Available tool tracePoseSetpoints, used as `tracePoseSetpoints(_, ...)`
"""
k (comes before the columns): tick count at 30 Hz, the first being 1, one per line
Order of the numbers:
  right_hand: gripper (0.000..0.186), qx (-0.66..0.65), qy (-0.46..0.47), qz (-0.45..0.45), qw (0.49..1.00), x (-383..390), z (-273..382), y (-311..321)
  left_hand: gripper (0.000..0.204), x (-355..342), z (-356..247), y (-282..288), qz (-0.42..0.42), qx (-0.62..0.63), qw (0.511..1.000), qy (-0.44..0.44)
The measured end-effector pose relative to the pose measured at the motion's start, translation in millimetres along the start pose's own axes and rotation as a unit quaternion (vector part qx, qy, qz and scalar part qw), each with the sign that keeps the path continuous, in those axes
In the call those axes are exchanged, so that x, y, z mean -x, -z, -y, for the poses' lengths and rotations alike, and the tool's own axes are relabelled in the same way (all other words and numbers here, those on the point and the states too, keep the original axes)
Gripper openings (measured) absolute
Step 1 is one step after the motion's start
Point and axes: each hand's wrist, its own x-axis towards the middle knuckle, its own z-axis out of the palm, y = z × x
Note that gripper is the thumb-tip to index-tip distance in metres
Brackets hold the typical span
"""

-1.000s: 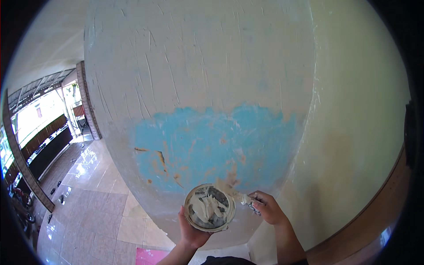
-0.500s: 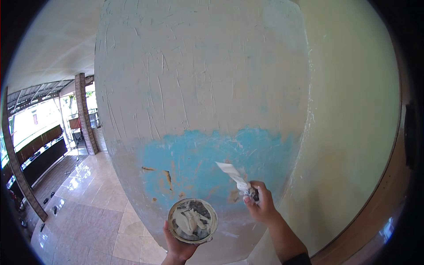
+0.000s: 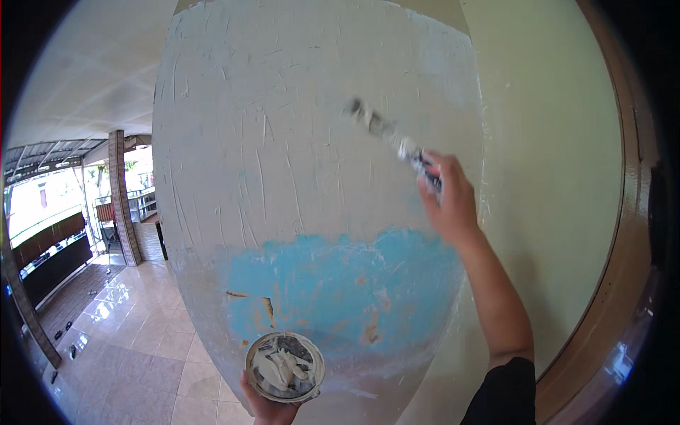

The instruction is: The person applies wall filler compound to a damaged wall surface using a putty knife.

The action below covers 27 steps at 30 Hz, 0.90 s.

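Low in front of the wall, my left hand [image 3: 273, 412] supports a round bowl [image 3: 285, 399] from below, fingers wrapped around its side. Pale, thick putty [image 3: 283, 370] lies heaped inside it. Raised to the upper right, my right hand [image 3: 453, 202] grips a putty knife [image 3: 397, 139] by its smeared handle. Its blade points up and left over the grey wall [image 3: 304, 184] and is blurred; whether it touches the surface I cannot tell. Below the grey coat lies a bare blue patch [image 3: 319, 283] with brown spots and a cracked, chipped place [image 3: 268, 309] at its left.
A yellow-green wall [image 3: 545, 170] meets the grey one at the right, with a brown frame [image 3: 620, 234] beyond it. To the left stretches a shiny tiled floor [image 3: 159, 340], with a pillar [image 3: 122, 198], dark railing panels [image 3: 57, 262] and several small dark items by the edge.
My right hand has swung the putty knife upward from the blue patch to the grey area. The bowl sits slightly lower and further left in view, and the view has shifted upward.
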Motion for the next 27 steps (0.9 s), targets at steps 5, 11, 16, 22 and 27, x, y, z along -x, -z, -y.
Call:
tracePoseSetpoints(5,0.043,0.084,-0.031,-0.080,0.993,-77,-59,11,0.091,-2,-1,-10,-0.030,-0.045,0.998,-0.018)
tracePoseSetpoints(11,0.049,0.154,-0.119,-0.084,0.977,-163,-103,8,0.077,-1,4,-12,-0.051,-0.197,0.975,-0.091)
tracePoseSetpoints(16,0.053,0.168,-0.144,-0.048,0.974,-204,-100,-16,0.085,-5,15,-10,-0.134,-0.054,0.988,-0.059)
tracePoseSetpoints(22,0.052,0.162,-0.174,0.072,0.969,-211,-86,-26,0.085,-11,16,-10,-0.154,0.028,0.987,-0.041)
tracePoseSetpoints(27,0.050,0.176,-0.146,0.084,0.970,-197,-104,-18,0.084,-5,15,-20,-0.131,-0.114,0.983,-0.064)
